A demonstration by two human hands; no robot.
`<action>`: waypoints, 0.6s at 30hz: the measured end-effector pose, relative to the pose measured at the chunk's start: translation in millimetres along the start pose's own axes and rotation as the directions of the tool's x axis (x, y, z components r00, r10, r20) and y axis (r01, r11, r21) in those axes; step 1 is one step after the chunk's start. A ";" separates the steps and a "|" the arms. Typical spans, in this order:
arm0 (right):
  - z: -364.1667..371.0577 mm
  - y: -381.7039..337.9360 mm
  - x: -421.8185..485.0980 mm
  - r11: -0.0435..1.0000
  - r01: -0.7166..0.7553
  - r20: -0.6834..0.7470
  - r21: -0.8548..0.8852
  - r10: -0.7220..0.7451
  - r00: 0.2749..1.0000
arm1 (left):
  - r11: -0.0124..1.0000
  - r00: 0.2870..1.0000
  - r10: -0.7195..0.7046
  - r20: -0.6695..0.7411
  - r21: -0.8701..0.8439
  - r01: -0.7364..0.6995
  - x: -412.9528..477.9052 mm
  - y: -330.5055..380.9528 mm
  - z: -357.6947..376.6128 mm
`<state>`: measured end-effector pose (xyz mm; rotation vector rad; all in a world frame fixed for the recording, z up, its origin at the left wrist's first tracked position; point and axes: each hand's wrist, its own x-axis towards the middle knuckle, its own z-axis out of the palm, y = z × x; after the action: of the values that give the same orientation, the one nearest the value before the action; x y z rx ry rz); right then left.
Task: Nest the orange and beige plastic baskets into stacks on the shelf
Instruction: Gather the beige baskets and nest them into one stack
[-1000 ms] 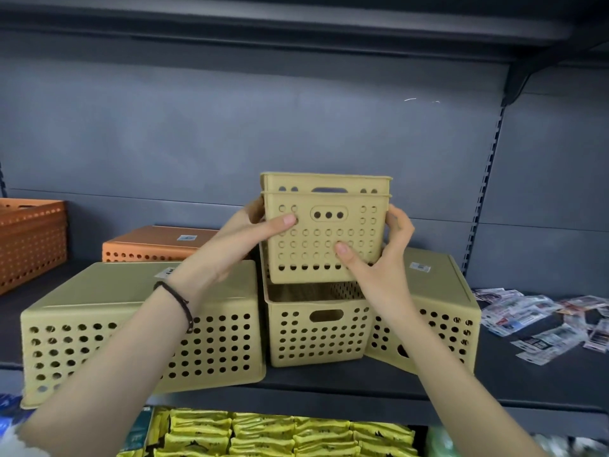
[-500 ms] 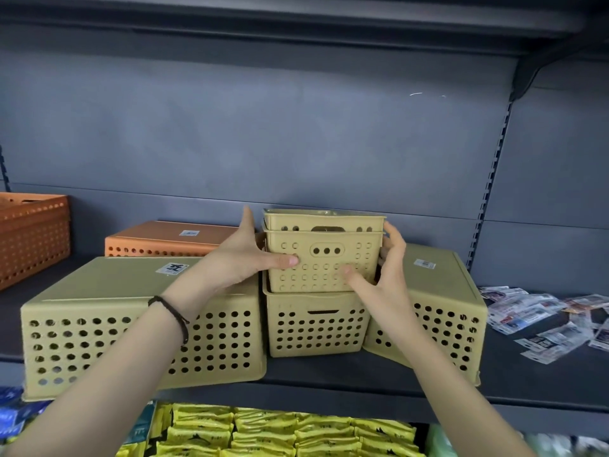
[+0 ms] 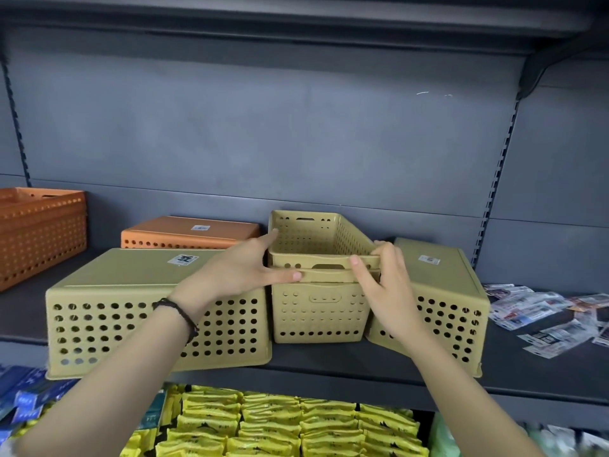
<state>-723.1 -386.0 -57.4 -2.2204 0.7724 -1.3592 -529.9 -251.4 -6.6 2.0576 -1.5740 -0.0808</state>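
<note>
A stack of small beige baskets (image 3: pixel 318 311) stands upright in the middle of the grey shelf (image 3: pixel 329 357); the nested inner baskets (image 3: pixel 316 239) sit deep in the bottom one, only their rims showing above it. My left hand (image 3: pixel 244 272) grips the left rim, with a finger along the front edge. On the right rim rests my right hand (image 3: pixel 385 285), its fingers curled over the front corner. A large beige basket (image 3: pixel 138 311) lies upside down to the left, another (image 3: pixel 441 291) to the right.
An upside-down orange basket (image 3: pixel 188 232) lies behind the left beige one. An upright orange basket stack (image 3: pixel 39 232) stands at the far left. Loose printed packets (image 3: pixel 543 311) are scattered on the shelf's right. Yellow packs (image 3: pixel 280 423) fill the lower shelf.
The held beige baskets have come down from above the bottom basket and now sit fully nested inside it. Both hands followed them down and stay on the rim.
</note>
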 end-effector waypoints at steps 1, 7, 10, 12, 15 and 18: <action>-0.4 -0.5 1.2 1.000 -0.002 0.011 -0.009 0.002 1.000 | 1.000 1.000 0.013 -0.010 0.007 -0.013 -0.5 -2.3 -0.8; 5.9 -4.5 -4.0 0.996 0.015 -0.058 -0.087 -0.020 0.998 | 0.994 0.981 0.078 -0.179 0.090 -0.062 -33.6 -38.8 -28.0; 20.9 -19.9 -16.6 0.966 0.174 -0.144 -0.190 -0.203 0.968 | 0.998 0.921 0.045 -0.386 0.063 -0.022 -64.2 -78.1 -49.8; 35.1 -37.8 -27.7 0.902 0.355 -0.119 -0.244 -0.392 0.912 | 0.999 0.887 0.004 -0.461 0.050 0.021 -86.1 -104.9 -59.2; 63.5 -62.1 -49.0 0.790 0.550 -0.068 -0.271 -0.586 0.807 | 0.995 0.879 -0.059 -0.473 0.043 0.090 -111.0 -141.3 -62.9; 89.0 -71.0 -69.1 0.791 0.529 -0.034 -0.306 -0.565 0.824 | 0.982 0.884 -0.132 -0.449 0.066 0.180 -129.6 -169.6 -63.1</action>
<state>-651.5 -281.4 -98.4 -2.7544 0.3765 -1.7584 -399.1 -80.9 -64.4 2.0909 -1.1504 0.3979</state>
